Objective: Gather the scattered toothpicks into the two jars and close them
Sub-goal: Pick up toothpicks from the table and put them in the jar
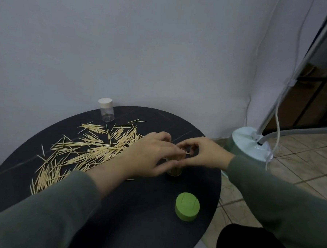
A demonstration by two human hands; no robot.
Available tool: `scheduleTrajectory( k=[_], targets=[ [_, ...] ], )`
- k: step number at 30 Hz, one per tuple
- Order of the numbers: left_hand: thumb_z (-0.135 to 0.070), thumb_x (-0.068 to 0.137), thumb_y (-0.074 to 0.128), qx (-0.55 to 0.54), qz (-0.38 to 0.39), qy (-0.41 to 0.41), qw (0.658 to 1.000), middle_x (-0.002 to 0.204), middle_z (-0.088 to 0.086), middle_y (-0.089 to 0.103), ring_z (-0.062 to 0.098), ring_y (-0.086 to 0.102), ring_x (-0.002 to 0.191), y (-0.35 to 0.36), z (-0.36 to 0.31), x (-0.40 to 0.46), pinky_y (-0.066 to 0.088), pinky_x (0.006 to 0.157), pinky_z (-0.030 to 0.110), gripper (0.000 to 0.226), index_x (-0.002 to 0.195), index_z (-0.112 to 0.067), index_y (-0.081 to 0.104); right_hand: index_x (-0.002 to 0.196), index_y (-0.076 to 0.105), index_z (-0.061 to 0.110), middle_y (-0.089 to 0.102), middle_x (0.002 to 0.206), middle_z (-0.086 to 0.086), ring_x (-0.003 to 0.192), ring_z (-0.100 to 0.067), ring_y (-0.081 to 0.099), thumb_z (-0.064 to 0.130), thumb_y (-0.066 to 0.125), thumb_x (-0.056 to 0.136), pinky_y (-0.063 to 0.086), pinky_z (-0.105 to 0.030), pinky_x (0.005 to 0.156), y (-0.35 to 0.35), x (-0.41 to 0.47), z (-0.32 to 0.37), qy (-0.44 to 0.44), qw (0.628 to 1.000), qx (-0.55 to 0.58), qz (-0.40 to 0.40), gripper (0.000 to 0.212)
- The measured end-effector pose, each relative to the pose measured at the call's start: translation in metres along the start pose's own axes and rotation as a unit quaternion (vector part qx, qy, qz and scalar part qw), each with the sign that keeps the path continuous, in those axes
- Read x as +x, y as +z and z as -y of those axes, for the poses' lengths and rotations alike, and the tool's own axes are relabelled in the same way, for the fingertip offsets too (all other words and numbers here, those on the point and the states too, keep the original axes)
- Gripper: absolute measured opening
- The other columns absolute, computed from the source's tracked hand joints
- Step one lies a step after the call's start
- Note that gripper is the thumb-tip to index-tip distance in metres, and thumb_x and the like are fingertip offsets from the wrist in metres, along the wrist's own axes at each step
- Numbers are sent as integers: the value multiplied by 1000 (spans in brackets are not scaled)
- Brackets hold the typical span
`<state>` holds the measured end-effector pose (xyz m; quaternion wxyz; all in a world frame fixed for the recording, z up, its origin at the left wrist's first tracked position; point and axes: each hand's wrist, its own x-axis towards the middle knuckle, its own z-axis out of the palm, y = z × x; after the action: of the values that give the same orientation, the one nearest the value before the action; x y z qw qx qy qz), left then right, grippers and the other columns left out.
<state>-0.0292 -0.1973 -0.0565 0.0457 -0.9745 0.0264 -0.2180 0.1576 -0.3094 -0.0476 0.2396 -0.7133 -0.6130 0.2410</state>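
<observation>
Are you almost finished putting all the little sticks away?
Not yet. One jar is partly filled, and both hands, left and right, are at its mouth with a bunch of toothpicks. Its green lid lies off, beside it. A big pile of toothpicks is still on the table, and the capped jar at the back looks nearly empty.

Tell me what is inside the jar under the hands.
The open jar holds a bundle of toothpicks standing upright. The left hand and right hand cover most of it, so how full it is stays hidden.
</observation>
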Motion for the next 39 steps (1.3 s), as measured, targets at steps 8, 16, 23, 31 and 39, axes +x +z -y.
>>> scheduleTrajectory(
  k=[8,16,23,31,39],
  targets=[
    [-57,92,45,25,26,-16,999,126,-3,57,22,44,118,5,6,-3,49,89,41,49,128,-26,61,111,60,44,66,106,14,97,-17,60,52,81,65,53,-39,87,-1,0,1,2,1000,-24,-3,51],
    [-48,96,35,-8,-30,-131,991,120,-5,59,14,43,112,0,13,-5,40,93,30,46,129,-25,59,140,40,35,49,132,8,115,-13,50,10,61,84,37,-41,107,-2,-1,0,39,984,-171,24,65],
    [-53,91,53,28,168,-296,940,134,-8,48,12,36,122,5,29,-13,39,103,32,52,139,-33,46,133,51,33,50,135,4,123,-17,47,33,51,96,28,-47,109,23,23,-8,70,954,-283,-69,37],
    [-46,96,48,43,196,-323,925,144,-6,45,18,35,128,21,34,-14,37,106,35,55,146,-26,38,120,63,32,63,118,4,108,-19,57,32,48,97,28,-44,99,36,49,-6,51,937,-330,-104,27],
    [-41,98,47,35,195,-326,924,134,-5,52,16,40,121,25,39,-8,40,99,34,43,139,-27,49,112,68,35,65,114,10,108,-16,55,32,48,98,27,-42,96,36,54,-14,36,954,-267,-129,25]
  ],
)
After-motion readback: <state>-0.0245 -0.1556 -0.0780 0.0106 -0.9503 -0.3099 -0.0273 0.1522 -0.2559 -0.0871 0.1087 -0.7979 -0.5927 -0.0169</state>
